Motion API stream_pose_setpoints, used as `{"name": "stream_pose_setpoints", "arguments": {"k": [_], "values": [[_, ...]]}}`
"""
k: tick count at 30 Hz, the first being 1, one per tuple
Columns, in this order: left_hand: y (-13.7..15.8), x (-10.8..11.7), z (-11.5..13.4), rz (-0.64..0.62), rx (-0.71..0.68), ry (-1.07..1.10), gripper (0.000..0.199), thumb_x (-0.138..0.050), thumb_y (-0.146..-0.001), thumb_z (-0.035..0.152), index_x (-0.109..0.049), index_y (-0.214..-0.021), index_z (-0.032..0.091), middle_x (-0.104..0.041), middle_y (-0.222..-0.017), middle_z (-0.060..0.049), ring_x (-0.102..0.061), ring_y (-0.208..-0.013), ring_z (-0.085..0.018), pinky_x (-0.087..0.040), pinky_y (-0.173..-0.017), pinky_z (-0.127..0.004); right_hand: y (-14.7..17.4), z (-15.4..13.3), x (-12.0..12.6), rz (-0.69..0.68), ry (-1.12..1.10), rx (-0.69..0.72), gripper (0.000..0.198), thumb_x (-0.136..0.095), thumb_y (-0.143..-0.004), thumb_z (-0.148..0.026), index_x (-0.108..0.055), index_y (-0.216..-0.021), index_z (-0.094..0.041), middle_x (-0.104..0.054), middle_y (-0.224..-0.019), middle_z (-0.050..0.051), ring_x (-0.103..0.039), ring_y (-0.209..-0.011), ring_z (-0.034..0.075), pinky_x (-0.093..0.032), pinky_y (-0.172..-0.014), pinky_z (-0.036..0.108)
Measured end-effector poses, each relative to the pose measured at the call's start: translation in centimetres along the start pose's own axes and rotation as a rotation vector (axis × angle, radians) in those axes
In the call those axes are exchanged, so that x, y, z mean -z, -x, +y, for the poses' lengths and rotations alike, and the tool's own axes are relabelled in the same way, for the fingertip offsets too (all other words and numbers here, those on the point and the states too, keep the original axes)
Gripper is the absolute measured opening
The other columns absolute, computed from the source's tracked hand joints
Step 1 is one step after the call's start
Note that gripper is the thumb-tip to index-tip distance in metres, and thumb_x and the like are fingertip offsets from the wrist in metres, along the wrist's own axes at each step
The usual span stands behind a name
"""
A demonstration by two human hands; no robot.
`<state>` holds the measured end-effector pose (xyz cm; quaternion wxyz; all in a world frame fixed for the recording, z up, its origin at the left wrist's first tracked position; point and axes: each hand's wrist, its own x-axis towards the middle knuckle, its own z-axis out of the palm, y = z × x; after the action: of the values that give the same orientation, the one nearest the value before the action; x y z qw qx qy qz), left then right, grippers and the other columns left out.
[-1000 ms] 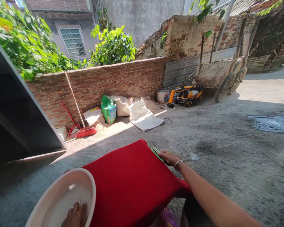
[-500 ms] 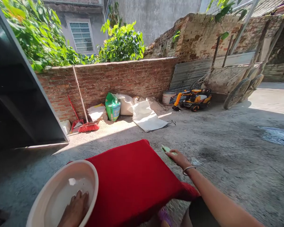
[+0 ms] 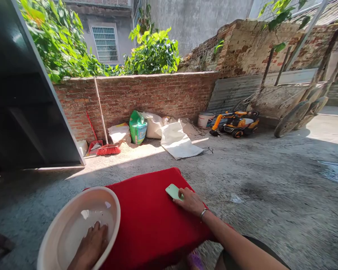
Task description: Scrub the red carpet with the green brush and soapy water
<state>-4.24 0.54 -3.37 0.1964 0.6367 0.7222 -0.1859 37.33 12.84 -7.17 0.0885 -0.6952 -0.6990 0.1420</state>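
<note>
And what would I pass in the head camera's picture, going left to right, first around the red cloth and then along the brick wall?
Around the cloth: basin with the left hand in it → green brush → right hand.
Along the wall: dustpan → broom → green bag → white sack → bucket → toy digger → cart.

The only view looks from the person's head, close above the near edge of the red-covered table [image 3: 146,217], facing forward and down. The table's far right corner falls below mid-frame; past its far edge, the wide view reaches the brick wall [image 3: 163,92].
</note>
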Motion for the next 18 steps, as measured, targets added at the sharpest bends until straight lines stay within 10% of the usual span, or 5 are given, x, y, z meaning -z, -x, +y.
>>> {"name": "stream_pose_setpoints", "arguments": {"k": [6,14,18], "values": [[-0.3,-0.5,-0.3,0.028,-0.012,0.012,0.075,-0.033,-0.109,0.013,-0.061,-0.178,0.015,-0.052,-0.190,-0.022,-0.058,-0.172,-0.037,-0.052,-0.138,-0.053,-0.8,-0.6,1.4,-0.033,0.045,-0.033,0.016,-0.084,-0.095,-0.034,-0.079,-0.108,-0.026,-0.083,-0.127,0.011,-0.080,-0.115,0.031,-0.053,-0.092,0.034],[0.6,0.4,0.7,0.022,-0.001,0.032,0.074,-0.035,-0.108,0.010,-0.065,-0.175,0.018,-0.054,-0.189,-0.019,-0.058,-0.171,-0.036,-0.054,-0.135,-0.051,-0.9,8.6,6.6,0.128,0.036,-0.403,0.018,-0.081,-0.093,-0.035,-0.071,-0.081,-0.026,-0.081,-0.096,0.011,-0.083,-0.098,0.033,-0.057,-0.076,0.037],[0.6,0.4,0.9,0.045,-0.003,0.066,0.072,-0.035,-0.108,0.008,-0.071,-0.169,0.017,-0.056,-0.187,-0.022,-0.060,-0.170,-0.038,-0.056,-0.133,-0.056,-1.0,8.1,6.7,0.139,-0.082,-0.382,0.029,-0.085,-0.096,-0.039,-0.067,-0.077,-0.027,-0.079,-0.085,0.007,-0.082,-0.093,0.031,-0.058,-0.077,0.036]]}}
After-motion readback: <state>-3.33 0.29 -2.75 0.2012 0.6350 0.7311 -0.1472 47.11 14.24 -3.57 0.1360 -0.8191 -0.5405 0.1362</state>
